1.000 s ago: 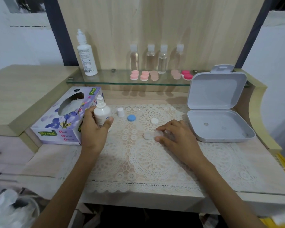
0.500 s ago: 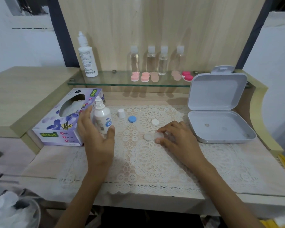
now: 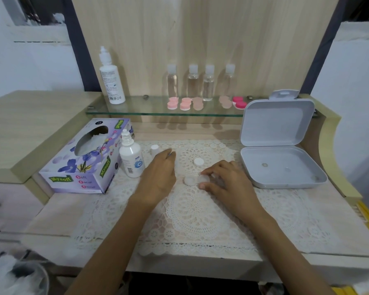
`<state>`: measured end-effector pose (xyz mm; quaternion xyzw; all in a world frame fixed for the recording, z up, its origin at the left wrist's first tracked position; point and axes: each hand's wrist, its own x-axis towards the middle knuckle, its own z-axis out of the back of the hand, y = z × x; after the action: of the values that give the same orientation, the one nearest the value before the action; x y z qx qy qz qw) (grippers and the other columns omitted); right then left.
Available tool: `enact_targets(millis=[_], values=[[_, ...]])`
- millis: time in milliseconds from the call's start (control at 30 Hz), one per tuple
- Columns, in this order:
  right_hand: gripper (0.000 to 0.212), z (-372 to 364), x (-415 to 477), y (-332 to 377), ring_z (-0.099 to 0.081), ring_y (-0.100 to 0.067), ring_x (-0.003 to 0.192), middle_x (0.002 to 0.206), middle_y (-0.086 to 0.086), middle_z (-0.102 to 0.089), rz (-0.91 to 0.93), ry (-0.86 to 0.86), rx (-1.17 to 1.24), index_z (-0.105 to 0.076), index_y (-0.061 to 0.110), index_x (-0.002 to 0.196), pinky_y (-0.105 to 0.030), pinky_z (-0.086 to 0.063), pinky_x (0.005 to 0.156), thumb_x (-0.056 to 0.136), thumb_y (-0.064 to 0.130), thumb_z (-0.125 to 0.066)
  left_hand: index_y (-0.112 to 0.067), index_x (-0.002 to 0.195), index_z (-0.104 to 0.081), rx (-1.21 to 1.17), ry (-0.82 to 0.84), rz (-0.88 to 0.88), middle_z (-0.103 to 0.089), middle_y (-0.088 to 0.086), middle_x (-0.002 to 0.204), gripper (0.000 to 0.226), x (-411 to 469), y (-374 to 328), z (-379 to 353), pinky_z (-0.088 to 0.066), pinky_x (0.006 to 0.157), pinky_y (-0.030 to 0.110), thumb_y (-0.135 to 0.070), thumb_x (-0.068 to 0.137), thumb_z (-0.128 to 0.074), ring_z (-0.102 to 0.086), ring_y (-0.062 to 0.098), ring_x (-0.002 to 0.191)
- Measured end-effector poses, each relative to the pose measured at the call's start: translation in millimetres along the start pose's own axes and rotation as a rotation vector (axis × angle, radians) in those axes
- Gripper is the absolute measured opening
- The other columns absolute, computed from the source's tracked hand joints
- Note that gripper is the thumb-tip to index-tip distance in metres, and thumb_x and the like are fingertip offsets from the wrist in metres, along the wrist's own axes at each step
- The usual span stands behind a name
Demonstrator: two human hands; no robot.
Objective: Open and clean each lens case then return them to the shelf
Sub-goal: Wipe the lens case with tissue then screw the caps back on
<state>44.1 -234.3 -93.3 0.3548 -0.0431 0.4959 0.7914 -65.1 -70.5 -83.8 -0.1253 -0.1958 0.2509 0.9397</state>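
Pinching the clear lens case (image 3: 191, 180) between thumb and forefinger, the right hand (image 3: 228, 185) is resting on the lace mat (image 3: 200, 211). Its fingers are curling round the case's nearer well, and the other well is lying bare just to its left. The case is sitting flat on the mat, between the two hands.

The left hand (image 3: 158, 177) is lying palm down just across from the case, released, with its fingers reaching forward fairly straight. What is lying under the palm is hidden.

Just beyond the right hand's fingertips a round white cap (image 3: 198, 161) is sitting on the mat. Just beyond the left hand's fingertips a smaller white cap (image 3: 155, 149) is standing upright. Close to the left of the left hand a small solution bottle (image 3: 131, 159) is standing uncapped. A tissue box (image 3: 87, 160) is lying just beside it, farther out on that side.

To the right of the right hand an open white box (image 3: 277, 122) is sitting on the counter (image 3: 51, 213). Its lid is standing up, and a couple of small round bits, too small to identify, are lying in its tray.

Well beyond both hands, a glass shelf (image 3: 141, 109) is running along the wooden back panel. It is carrying a tall white bottle (image 3: 112, 81) out past the left hand. Four clear bottles (image 3: 208, 81) are standing in a row straight ahead, and in front of them pale pink lens cases (image 3: 184, 104) are lying closed. A bright pink lens case (image 3: 239, 102) is ending the row at the right.
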Motion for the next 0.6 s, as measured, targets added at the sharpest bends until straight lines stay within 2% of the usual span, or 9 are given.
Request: enact_targets(millis=[100,167,367,500,600], values=[[0.036,0,0,0,-0.044,-0.008,0.096,0.099,0.013,-0.057,0.004,0.006,-0.003,-0.069,0.024,0.107,-0.024,-0.035,0.077,0.079,0.046,-0.069,-0.004,0.135,-0.049,-0.021,-0.080,-0.011,-0.049,0.010,0.139,0.038,0,4,-4,-0.042,0.099,0.036,-0.005,0.097,-0.046,-0.043,0.026,0.127],[0.035,0,0,0,-0.044,-0.008,0.096,0.099,0.012,-0.058,0.003,0.003,-0.007,-0.069,0.024,0.107,-0.025,-0.037,0.078,0.079,0.046,-0.069,-0.007,0.127,-0.057,-0.061,-0.127,-0.019,-0.058,0.008,0.128,0.031,-1,6,-5,-0.042,0.093,0.033,-0.009,0.096,-0.051,-0.049,0.025,0.117],[0.035,0,0,1,-0.044,-0.008,0.096,0.099,0.012,-0.058,0.000,-0.001,-0.021,-0.069,0.024,0.107,-0.027,-0.038,0.080,0.080,0.046,-0.068,-0.012,0.112,-0.066,-0.313,-0.215,-0.124,-0.065,-0.001,0.109,0.022,-9,8,-1,-0.045,0.089,0.028,-0.020,0.093,-0.058,-0.056,0.016,0.102],[0.034,0,0,1,-0.044,-0.008,0.094,0.097,0.013,-0.056,0.007,0.001,-0.028,-0.069,0.024,0.106,-0.026,-0.036,0.078,0.080,0.046,-0.068,-0.016,0.106,-0.068,-0.458,-0.124,-0.259,-0.066,-0.007,0.101,0.030,-13,2,4,-0.049,0.084,0.026,-0.036,0.089,-0.054,-0.059,0.007,0.095],[0.035,0,-1,0,-0.043,-0.007,0.093,0.096,0.013,-0.056,0.011,0.003,-0.026,-0.068,0.024,0.106,-0.017,-0.032,0.075,0.079,0.047,-0.069,-0.017,0.101,-0.071,-0.473,-0.055,-0.325,-0.067,-0.008,0.097,0.023,-16,1,3,-0.051,0.082,0.029,-0.031,0.085,-0.062,-0.061,0.005,0.093]])
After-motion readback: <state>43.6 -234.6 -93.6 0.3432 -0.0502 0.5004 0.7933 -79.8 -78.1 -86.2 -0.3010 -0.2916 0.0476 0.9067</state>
